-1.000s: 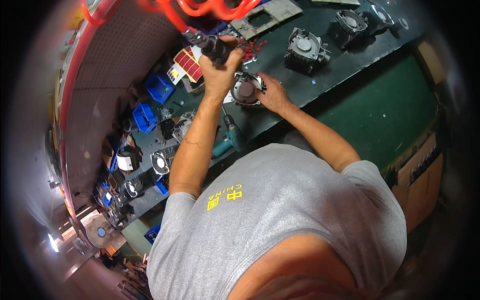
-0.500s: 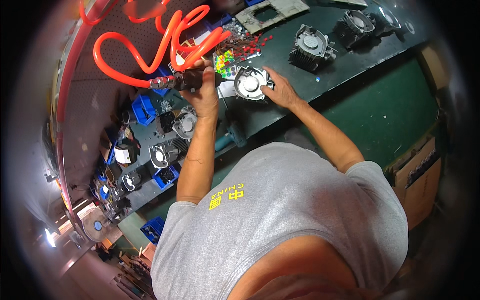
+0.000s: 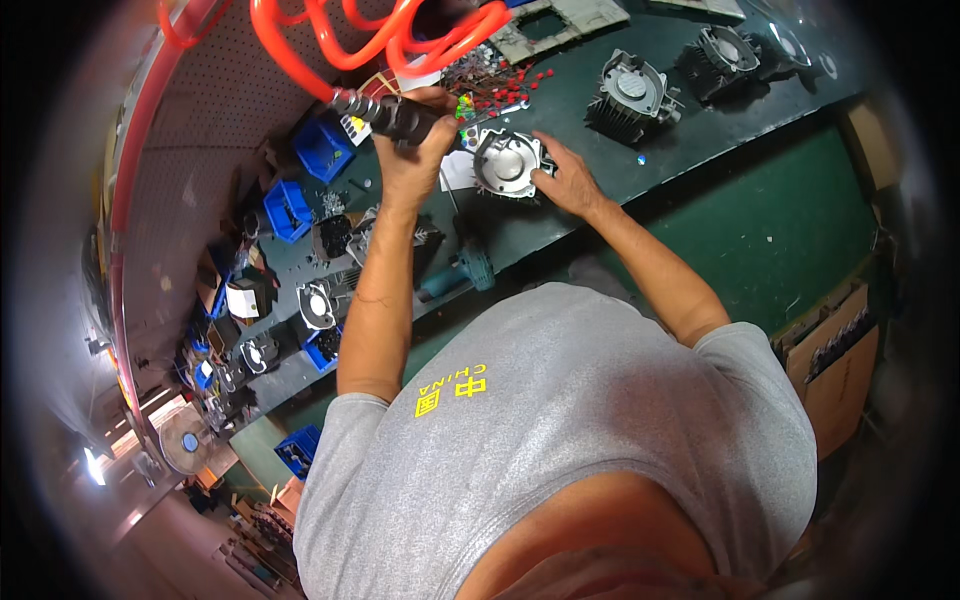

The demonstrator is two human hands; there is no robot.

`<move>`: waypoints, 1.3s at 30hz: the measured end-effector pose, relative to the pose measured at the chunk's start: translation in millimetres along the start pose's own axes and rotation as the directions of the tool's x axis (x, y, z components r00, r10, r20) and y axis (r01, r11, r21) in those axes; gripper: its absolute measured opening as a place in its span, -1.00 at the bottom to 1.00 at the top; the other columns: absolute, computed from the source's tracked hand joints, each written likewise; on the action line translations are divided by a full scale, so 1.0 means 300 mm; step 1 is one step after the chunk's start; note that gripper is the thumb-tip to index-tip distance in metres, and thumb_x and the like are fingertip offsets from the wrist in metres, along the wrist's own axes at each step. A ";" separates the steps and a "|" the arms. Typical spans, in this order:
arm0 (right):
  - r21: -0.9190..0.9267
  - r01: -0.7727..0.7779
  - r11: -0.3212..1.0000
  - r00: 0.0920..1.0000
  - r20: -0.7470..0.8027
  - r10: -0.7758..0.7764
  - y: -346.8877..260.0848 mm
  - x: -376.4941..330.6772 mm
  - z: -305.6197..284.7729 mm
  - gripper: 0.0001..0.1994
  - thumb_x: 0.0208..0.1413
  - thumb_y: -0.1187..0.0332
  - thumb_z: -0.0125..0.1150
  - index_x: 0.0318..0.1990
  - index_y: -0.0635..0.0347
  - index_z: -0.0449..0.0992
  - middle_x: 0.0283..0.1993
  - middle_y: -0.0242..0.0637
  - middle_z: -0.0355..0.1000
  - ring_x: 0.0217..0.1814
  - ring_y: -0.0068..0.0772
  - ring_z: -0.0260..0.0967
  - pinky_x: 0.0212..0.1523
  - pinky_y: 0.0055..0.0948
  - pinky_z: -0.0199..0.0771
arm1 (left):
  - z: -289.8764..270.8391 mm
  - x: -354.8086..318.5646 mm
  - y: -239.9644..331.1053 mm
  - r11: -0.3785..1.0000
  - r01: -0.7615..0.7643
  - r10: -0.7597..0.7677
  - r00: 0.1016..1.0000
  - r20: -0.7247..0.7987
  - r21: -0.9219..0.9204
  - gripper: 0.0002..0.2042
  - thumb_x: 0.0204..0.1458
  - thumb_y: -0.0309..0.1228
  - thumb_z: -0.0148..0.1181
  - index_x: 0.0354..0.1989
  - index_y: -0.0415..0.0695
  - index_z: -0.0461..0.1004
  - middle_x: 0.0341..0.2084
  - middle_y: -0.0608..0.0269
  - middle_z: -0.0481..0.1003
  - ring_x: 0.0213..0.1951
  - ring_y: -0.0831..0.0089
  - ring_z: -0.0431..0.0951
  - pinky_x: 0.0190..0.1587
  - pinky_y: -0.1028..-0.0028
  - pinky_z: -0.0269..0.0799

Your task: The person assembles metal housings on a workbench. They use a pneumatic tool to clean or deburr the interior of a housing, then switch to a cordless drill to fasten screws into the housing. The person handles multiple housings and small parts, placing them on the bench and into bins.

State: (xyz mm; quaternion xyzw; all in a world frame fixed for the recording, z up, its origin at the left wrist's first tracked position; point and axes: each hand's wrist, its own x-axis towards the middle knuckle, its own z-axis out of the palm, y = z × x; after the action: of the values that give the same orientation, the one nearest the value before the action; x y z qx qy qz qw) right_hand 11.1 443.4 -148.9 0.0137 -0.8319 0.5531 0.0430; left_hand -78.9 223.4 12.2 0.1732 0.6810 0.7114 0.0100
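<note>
My left hand (image 3: 412,165) is closed around a black air tool (image 3: 408,120), whose metal fitting joins an orange coiled hose (image 3: 350,55). The tool's front end points toward a round silver metal housing (image 3: 508,165) on the bench; a small gap seems to lie between them, though the tip is hard to make out. On the housing's right side my right hand (image 3: 572,182) grips the rim, thumb at the near edge and fingers behind. A white paper sheet (image 3: 457,172) lies just left of the housing.
A teal power tool (image 3: 472,272) with a long shaft rests at the bench's near edge. Finned motor housings (image 3: 632,95) stand to the right, with others on the left. Blue bins (image 3: 288,210) line the left side. Red-tipped parts (image 3: 500,95) and a wrench (image 3: 512,108) lie behind.
My left hand has tilted the air tool, raising its hose end up and to the right. The orange hose has shifted upward with it. My right hand stays on the housing.
</note>
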 end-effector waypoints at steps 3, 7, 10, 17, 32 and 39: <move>-0.004 0.009 1.000 1.000 0.006 -0.009 0.001 0.004 -0.001 -0.32 0.08 0.29 0.22 0.38 0.34 0.30 0.26 0.21 0.43 0.35 0.12 0.39 0.36 -0.20 0.34 | 0.010 0.027 0.009 0.999 0.026 -0.028 0.997 0.071 0.030 -0.73 0.04 -0.59 0.36 -0.07 -0.29 0.52 -0.22 0.17 0.64 -0.18 0.46 0.63 -0.09 0.43 0.58; -0.041 0.017 0.999 1.000 -0.021 -0.018 0.017 -0.003 0.012 -0.32 0.07 0.30 0.23 0.38 0.33 0.30 0.27 0.21 0.43 0.35 0.15 0.39 0.36 -0.16 0.34 | 0.041 0.016 0.007 0.993 0.056 -0.057 0.998 0.009 0.108 -0.79 0.08 -0.55 0.37 -0.12 -0.27 0.56 -0.28 0.24 0.64 -0.24 0.52 0.61 -0.13 0.47 0.55; -0.056 -0.009 0.998 1.000 -0.002 0.009 0.017 -0.004 0.011 -0.31 0.07 0.30 0.23 0.39 0.33 0.29 0.25 0.21 0.43 0.33 0.18 0.40 0.35 -0.14 0.35 | 0.076 0.015 0.001 0.993 0.025 -0.017 0.997 -0.072 0.113 -0.81 0.11 -0.58 0.35 -0.12 -0.27 0.53 -0.36 0.28 0.60 -0.33 0.58 0.58 -0.26 0.52 0.52; -0.046 -0.021 0.999 1.000 0.001 0.021 -0.009 -0.001 0.010 -0.33 0.07 0.31 0.21 0.38 0.31 0.30 0.25 0.22 0.43 0.31 0.18 0.40 0.34 -0.14 0.35 | 0.078 0.016 -0.065 0.994 -0.086 0.098 0.979 -0.180 0.072 -0.86 0.09 -0.59 0.33 -0.19 -0.25 0.55 -0.36 0.35 0.58 -0.36 0.61 0.52 -0.24 0.53 0.47; -0.049 -0.056 0.997 0.998 0.018 0.057 0.010 -0.011 0.008 -0.28 0.07 0.20 0.23 0.41 0.27 0.24 0.27 0.18 0.39 0.31 0.23 0.33 0.35 -0.05 0.34 | 0.120 0.015 -0.014 0.997 -0.016 0.033 0.969 -0.245 0.071 -0.83 0.08 -0.64 0.32 -0.15 -0.27 0.58 -0.35 0.41 0.54 -0.32 0.65 0.50 -0.22 0.58 0.42; -0.077 -0.064 0.995 0.996 0.056 0.069 -0.030 -0.010 -0.003 -0.26 0.07 0.20 0.23 0.42 0.29 0.20 0.32 0.25 0.33 0.36 0.27 0.28 0.38 0.00 0.30 | 0.131 0.030 0.096 0.979 -0.184 0.204 0.883 -0.423 0.088 -0.72 0.02 -0.65 0.30 -0.06 -0.27 0.54 -0.23 0.25 0.55 -0.25 0.49 0.55 -0.13 0.47 0.54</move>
State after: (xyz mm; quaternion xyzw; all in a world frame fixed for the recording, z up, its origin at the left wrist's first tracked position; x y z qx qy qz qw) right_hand 14.9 440.7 -140.5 0.0005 -0.8530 0.5219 0.0007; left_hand -70.6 261.5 42.8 0.0795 0.6617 0.7137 -0.2156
